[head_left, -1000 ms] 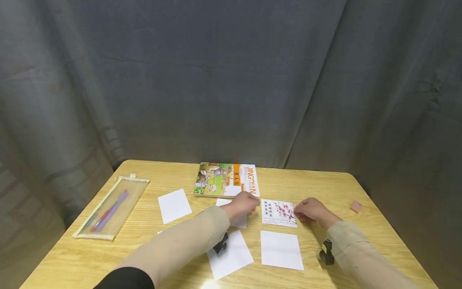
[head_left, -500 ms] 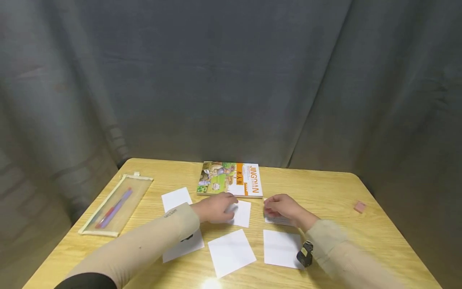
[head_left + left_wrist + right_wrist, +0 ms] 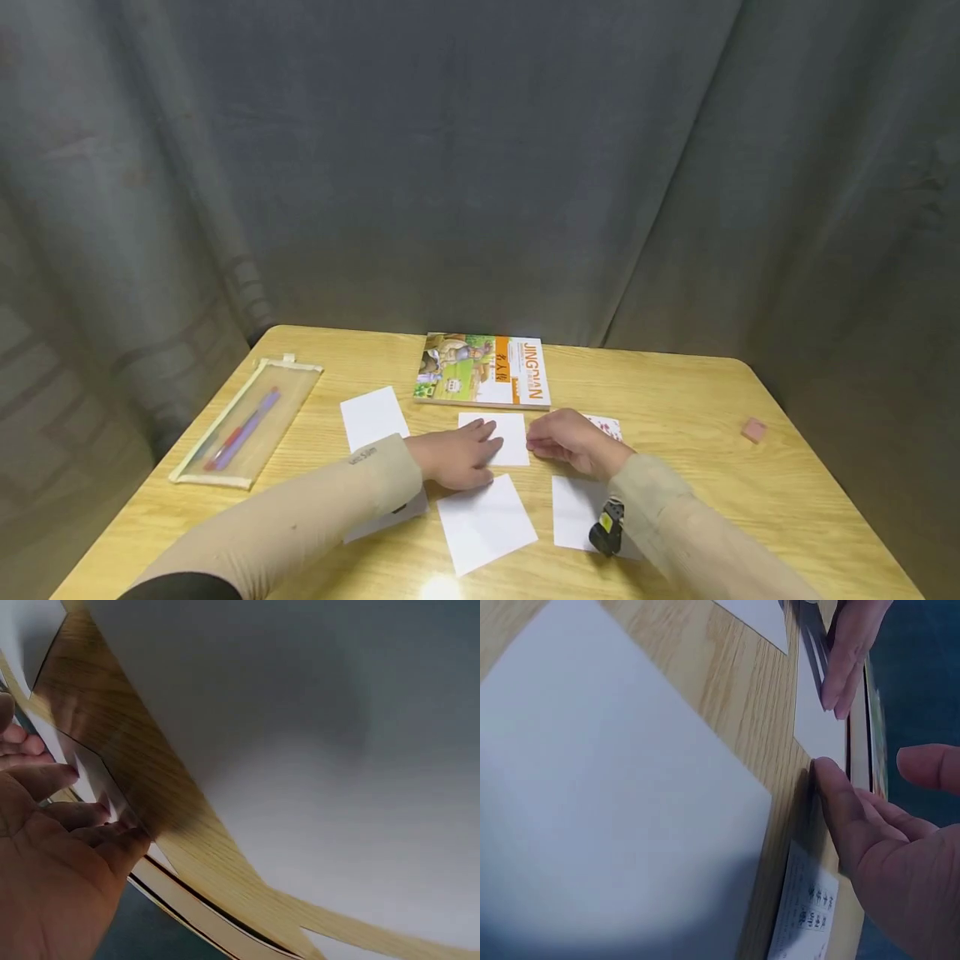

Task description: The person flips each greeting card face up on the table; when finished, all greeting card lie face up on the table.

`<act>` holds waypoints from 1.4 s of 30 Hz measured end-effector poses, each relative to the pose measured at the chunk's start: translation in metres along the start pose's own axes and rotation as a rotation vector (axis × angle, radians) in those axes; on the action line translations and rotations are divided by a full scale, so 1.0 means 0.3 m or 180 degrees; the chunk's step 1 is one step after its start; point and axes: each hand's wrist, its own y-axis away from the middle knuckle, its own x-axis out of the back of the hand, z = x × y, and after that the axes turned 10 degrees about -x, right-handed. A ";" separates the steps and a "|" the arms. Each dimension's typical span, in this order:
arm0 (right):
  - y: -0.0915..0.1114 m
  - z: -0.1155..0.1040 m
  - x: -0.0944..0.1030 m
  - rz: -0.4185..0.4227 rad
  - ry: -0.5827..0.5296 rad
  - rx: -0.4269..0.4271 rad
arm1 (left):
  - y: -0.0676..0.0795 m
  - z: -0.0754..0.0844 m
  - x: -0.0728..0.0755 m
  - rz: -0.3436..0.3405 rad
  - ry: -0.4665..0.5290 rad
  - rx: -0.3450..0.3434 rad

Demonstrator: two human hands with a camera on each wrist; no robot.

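Observation:
My left hand [image 3: 456,458] rests its spread fingers on the left side of a white square card [image 3: 510,437] in the back row, just in front of the book. At that card's right edge, my right hand [image 3: 573,442] touches with its fingertips; in the right wrist view its fingers [image 3: 840,799] are extended and grip nothing. Behind and partly beneath the right hand lies a printed card [image 3: 606,427] with pink blossoms, mostly hidden in the head view. The right wrist view shows its printed characters [image 3: 814,911].
Front-row white cards lie at the middle [image 3: 487,525] and right [image 3: 577,512]. Another white card [image 3: 372,414] sits left, and one below it is partly covered by my sleeve. A book [image 3: 480,371], a mesh pencil pouch [image 3: 288,400] with pens and a pink eraser [image 3: 753,430] surround them.
My right hand has moved left from the blossom card's right edge to the white card's right edge. My left hand has shifted left and now lies spread on that white card.

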 end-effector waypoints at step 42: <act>-0.028 -0.031 0.091 -0.0188 -0.0746 -0.0007 | 0.066 -0.121 0.085 0.1594 -0.0956 -0.0607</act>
